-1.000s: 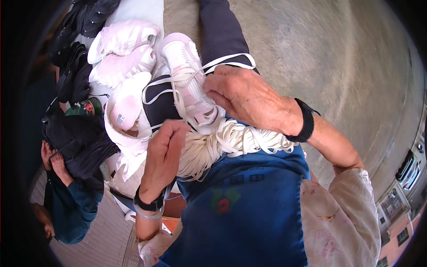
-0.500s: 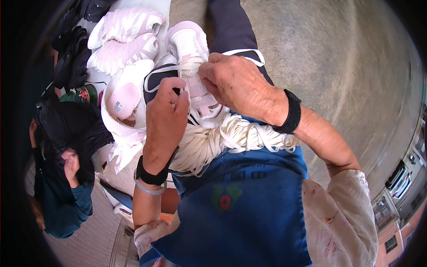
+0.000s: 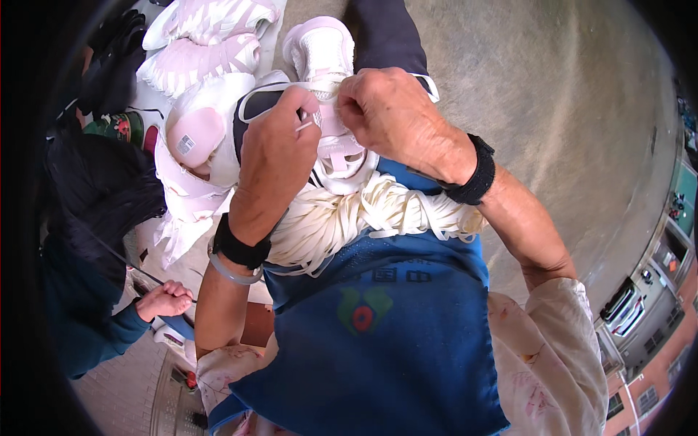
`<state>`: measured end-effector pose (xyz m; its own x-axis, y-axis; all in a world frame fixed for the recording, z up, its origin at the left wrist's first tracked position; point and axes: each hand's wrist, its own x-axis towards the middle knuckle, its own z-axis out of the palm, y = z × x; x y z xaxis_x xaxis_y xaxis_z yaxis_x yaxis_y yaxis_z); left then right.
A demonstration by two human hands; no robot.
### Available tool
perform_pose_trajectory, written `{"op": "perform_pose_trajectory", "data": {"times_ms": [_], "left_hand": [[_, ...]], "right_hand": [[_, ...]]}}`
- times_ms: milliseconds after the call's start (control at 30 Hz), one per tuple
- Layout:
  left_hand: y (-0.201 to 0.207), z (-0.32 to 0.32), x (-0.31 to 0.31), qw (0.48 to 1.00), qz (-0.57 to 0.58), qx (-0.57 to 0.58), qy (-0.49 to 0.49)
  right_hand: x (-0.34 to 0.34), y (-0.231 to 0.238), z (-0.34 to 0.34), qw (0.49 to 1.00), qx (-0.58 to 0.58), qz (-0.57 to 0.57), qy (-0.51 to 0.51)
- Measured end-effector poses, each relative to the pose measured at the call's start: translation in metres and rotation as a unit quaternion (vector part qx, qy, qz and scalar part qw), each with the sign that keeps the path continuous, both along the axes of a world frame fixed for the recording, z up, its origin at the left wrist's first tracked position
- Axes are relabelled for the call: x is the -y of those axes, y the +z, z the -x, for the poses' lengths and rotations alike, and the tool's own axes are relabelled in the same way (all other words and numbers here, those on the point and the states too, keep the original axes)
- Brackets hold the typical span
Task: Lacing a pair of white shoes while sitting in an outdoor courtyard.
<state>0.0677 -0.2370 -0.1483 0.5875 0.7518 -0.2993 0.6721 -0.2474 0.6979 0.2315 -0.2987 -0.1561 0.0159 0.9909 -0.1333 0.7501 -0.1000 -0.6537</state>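
A white and pink sneaker rests on my lap with its toe pointing away. A white shoelace loops across its upper. My left hand is closed in a pinch on the lace, and a short lace end pokes out by the thumb. Over the shoe's right side, my right hand has curled fingers closed where the lace runs in; its fingertips are mostly hidden. A thick bundle of cream-white laces lies across my lap below the shoe, on my blue apron.
Several white and pink sneakers stand at the left. Nearer is an open white shoe piece with a pink insole. Another person's hand shows at the lower left, beside dark cloth. Concrete floor stretches to the right.
My left hand has moved up and slightly right, closer to my right hand, which has risen a little. The lace loop at the right has shrunk. The other person's hand has moved down and right.
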Motion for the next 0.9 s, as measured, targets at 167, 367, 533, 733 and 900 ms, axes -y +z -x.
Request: {"op": "perform_pose_trajectory", "data": {"times_ms": [167,367,533,733,900], "left_hand": [[-0.006,0.005,-0.003,0.997,-0.063,0.038,-0.036],[-0.006,0.007,-0.002,0.998,-0.038,0.040,-0.025],[-0.002,0.007,-0.004,0.999,-0.022,0.037,-0.019],[-0.006,0.009,-0.005,0.994,-0.078,0.067,-0.037],[-0.004,0.009,-0.006,0.998,-0.023,0.062,-0.015]], "right_hand": [[-0.002,0.000,-0.003,0.998,-0.052,0.017,-0.005],[-0.003,0.005,-0.003,0.997,-0.063,0.031,-0.009],[-0.001,-0.003,-0.004,0.994,-0.097,-0.055,0.015],[0.001,-0.001,-0.003,0.995,-0.092,-0.044,0.022],[0.002,-0.013,0.000,0.978,-0.192,-0.060,-0.048]]}}
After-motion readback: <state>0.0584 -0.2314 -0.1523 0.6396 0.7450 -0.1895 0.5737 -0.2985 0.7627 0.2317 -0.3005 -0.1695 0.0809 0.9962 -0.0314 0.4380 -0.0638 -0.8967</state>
